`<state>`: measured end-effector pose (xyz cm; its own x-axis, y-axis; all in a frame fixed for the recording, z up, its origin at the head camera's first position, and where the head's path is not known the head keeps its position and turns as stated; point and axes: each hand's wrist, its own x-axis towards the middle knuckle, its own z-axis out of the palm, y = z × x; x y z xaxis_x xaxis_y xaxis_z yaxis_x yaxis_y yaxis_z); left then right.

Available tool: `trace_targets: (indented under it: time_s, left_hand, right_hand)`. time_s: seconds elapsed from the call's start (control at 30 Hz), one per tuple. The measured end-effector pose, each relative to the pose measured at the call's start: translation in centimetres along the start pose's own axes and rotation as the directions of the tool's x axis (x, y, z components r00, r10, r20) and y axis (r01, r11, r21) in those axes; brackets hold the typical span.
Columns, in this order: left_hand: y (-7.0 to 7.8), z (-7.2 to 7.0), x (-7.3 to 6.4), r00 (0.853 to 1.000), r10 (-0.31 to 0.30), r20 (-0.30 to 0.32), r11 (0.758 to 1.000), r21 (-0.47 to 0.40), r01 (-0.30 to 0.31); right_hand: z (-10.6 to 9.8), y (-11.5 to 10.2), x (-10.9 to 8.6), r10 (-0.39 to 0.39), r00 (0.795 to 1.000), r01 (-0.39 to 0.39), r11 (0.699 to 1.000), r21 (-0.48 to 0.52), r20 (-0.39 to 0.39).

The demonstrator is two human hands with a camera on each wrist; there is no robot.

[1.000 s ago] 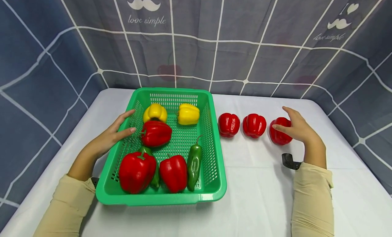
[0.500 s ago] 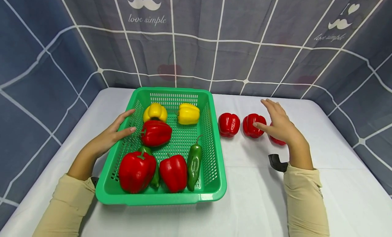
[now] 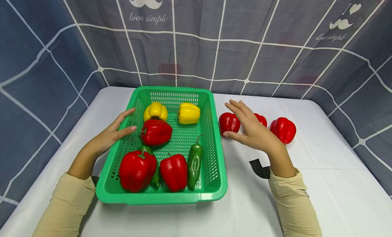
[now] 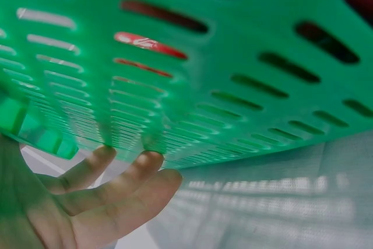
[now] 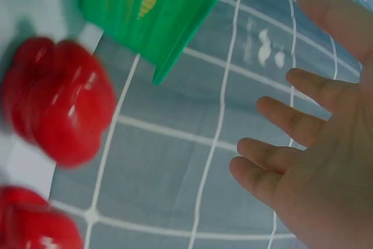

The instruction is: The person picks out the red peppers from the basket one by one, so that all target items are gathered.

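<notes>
My left hand [image 3: 107, 136] rests at the left rim of a green plastic basket [image 3: 221, 169], thumb and index over the edge. In the left wrist view its other fingers [image 4: 128, 193] lie along the perforated outer wall. Above the row of red bell peppers my right hand [image 3: 254, 130] hovers with fingers spread, holding nothing. Nearest its fingertips is the leftmost red bell pepper [image 3: 228, 122], close to the basket's right side. The middle red bell pepper [image 3: 261, 119] is partly hidden behind the hand. To the right sits a third red bell pepper [image 3: 283, 130].
Inside the basket lie yellow bell peppers [image 3: 189, 113], several red bell peppers [image 3: 174, 172], a long green pepper [image 3: 194, 165] and another green pepper [image 3: 155, 175] half hidden. A white cloth [image 3: 245, 206] covers the table. Grey checked curtains [image 3: 196, 53] stand behind and at both sides.
My right hand has moved left, from over the rightmost red bell pepper to beside the leftmost one near the basket. My left hand has stayed at the rim.
</notes>
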<state>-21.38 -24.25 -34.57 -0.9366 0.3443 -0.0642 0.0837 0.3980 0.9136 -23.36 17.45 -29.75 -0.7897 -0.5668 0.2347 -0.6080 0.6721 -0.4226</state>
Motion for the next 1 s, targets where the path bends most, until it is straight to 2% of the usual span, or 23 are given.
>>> trace_targets:
  time_s: [0.17, 0.37, 0.63, 1.0]
  left_hand:
    - [0.0, 0.0, 0.1, 1.000, 0.002, 0.002, 1.000, -0.001, -0.002]
    - [0.1, 0.1, 0.1, 1.000, -0.005, 0.000, 1.000, 0.010, 0.005]
    - [0.2, 0.1, 0.2, 1.000, -0.009, -0.001, 1.000, 0.009, 0.009]
    - [0.1, 0.0, 0.0, 1.000, -0.004, -0.005, 1.000, 0.004, 0.004]
  right_hand:
    - [1.2, -2.1, 0.6, -0.095, 0.995, 0.095, 0.995, 0.029, 0.029]
    - [3.3, -4.3, 1.0, -0.205, 0.967, 0.206, 0.979, 0.005, 0.152]
    - [5.0, -6.0, 0.9, -0.216, 0.926, 0.222, 0.975, 0.015, 0.309]
    - [5.8, -6.8, 1.1, -0.240, 0.911, 0.260, 0.965, -0.014, 0.336]
